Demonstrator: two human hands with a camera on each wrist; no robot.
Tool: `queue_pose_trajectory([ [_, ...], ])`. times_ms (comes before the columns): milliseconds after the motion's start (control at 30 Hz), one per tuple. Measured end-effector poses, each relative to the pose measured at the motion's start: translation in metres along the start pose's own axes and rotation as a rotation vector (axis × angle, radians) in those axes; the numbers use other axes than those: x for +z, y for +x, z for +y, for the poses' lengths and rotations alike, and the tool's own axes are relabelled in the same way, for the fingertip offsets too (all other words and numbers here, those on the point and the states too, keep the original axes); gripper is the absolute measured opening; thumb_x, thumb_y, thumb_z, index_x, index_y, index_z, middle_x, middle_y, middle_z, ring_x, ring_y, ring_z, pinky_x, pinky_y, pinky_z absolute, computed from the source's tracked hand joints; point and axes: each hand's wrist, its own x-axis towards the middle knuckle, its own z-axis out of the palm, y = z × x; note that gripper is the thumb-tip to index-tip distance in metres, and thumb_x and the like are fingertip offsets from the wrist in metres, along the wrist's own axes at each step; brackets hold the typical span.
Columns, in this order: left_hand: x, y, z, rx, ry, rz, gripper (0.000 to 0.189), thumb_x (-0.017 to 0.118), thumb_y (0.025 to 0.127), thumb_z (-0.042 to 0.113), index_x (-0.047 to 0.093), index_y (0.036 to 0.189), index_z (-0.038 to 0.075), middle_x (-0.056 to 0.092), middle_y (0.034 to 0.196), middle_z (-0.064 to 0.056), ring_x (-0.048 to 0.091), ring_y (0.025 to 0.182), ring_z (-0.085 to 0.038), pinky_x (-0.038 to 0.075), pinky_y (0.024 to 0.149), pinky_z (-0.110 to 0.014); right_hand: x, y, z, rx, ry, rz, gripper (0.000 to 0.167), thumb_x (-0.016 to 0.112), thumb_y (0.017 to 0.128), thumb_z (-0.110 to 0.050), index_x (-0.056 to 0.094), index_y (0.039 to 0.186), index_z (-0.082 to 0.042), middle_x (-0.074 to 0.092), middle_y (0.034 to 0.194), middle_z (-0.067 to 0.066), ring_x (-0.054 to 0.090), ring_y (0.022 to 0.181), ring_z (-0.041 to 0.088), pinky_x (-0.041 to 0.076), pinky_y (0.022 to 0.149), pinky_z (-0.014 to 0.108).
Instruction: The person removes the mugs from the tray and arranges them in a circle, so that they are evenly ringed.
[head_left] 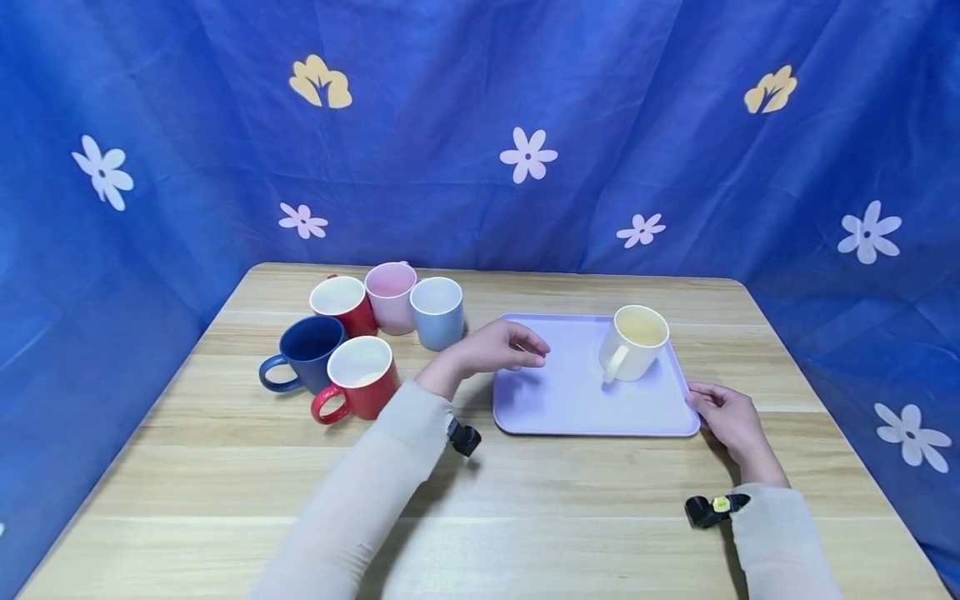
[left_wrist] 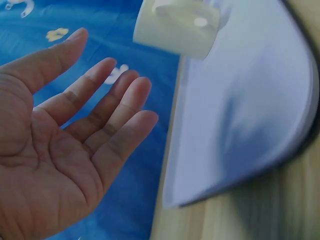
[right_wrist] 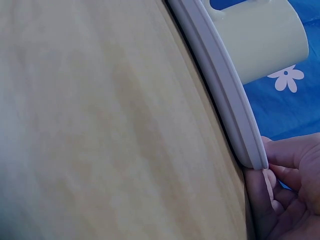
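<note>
A lavender tray (head_left: 555,408) lies on the wooden table, with a cream mug (head_left: 628,354) upright near its right end, handle toward the front. My right hand (head_left: 727,421) pinches the tray's right edge near the front corner. The right wrist view shows the fingers (right_wrist: 260,200) at the underside of the rim and the thumb (right_wrist: 285,150) at its edge. Over the left part of the tray hovers my left hand (head_left: 501,348), fingers loosely bent and holding nothing. Its palm faces the camera in the left wrist view, and its shadow falls on the tray.
Left of the tray stand several mugs: a light blue one (head_left: 437,321), a pink one (head_left: 392,304), a dark blue one (head_left: 311,354) and red ones, front (head_left: 367,392) and back (head_left: 356,312). A blue flowered curtain (head_left: 450,125) surrounds the table (head_left: 570,517).
</note>
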Motion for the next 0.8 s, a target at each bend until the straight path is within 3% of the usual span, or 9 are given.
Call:
queue_pose_trajectory([
  [300,0.029,0.033,0.002,0.049,0.06,0.047,0.031,0.071,0.086,0.014,0.066,0.113,-0.003,0.069,0.101,-0.005,0.062,0.091,-0.012,0.049,0.077,-0.022,0.0,-0.001,-0.003,-0.002,-0.005,-0.008,0.041,0.055,0.097,-0.02,0.054,0.128,0.007,0.062,0.11,0.015,0.055,0.08,-0.001,0.051,0.067,0.018],
  [567,0.048,0.054,0.01,0.045,0.143,0.035,0.029,0.072,0.086,0.014,0.068,0.11,-0.001,0.069,0.099,-0.004,0.062,0.09,-0.01,0.046,0.078,-0.019,0.0,-0.003,-0.006,-0.004,0.001,-0.009,0.04,0.055,0.097,-0.019,0.054,0.128,0.007,0.062,0.108,0.015,0.055,0.079,-0.002,0.051,0.067,0.018],
  [800,0.062,0.068,0.015,0.04,0.156,0.071,0.024,0.074,0.083,0.012,0.07,0.104,0.001,0.07,0.096,-0.004,0.061,0.086,-0.008,0.046,0.076,-0.017,-0.001,-0.003,-0.006,0.001,-0.002,-0.016,0.041,0.055,0.098,-0.02,0.054,0.128,0.007,0.062,0.109,0.015,0.055,0.08,-0.001,0.051,0.067,0.018],
])
